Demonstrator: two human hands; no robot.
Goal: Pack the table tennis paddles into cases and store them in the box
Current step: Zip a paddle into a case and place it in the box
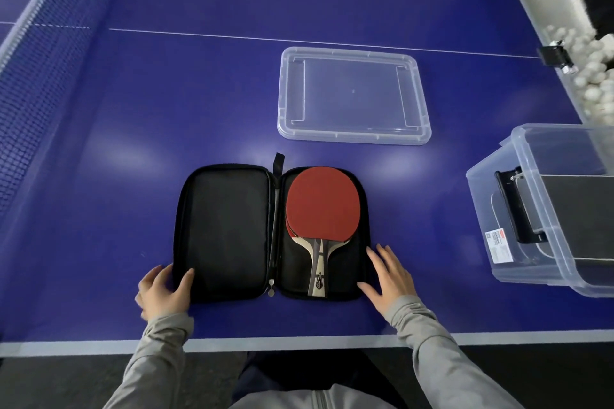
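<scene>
A black paddle case [226, 232] lies unzipped and spread flat on the blue table near its front edge. In its right half rests a red-faced paddle [319, 206], wooden handle toward me, with another red paddle's edge showing beneath it. My left hand [162, 289] holds the lower left corner of the case, thumb on its inner lining. My right hand [388, 279] lies with straight fingers against the case's lower right edge. The clear storage box [518, 236] stands at the right with a black case inside.
The box's clear lid [352, 139] lies flat on the table behind the case. The net [36, 76] runs along the left. A trough of white balls [594, 76] sits beyond the table's right edge. The table's white front edge line [265, 342] is just below my hands.
</scene>
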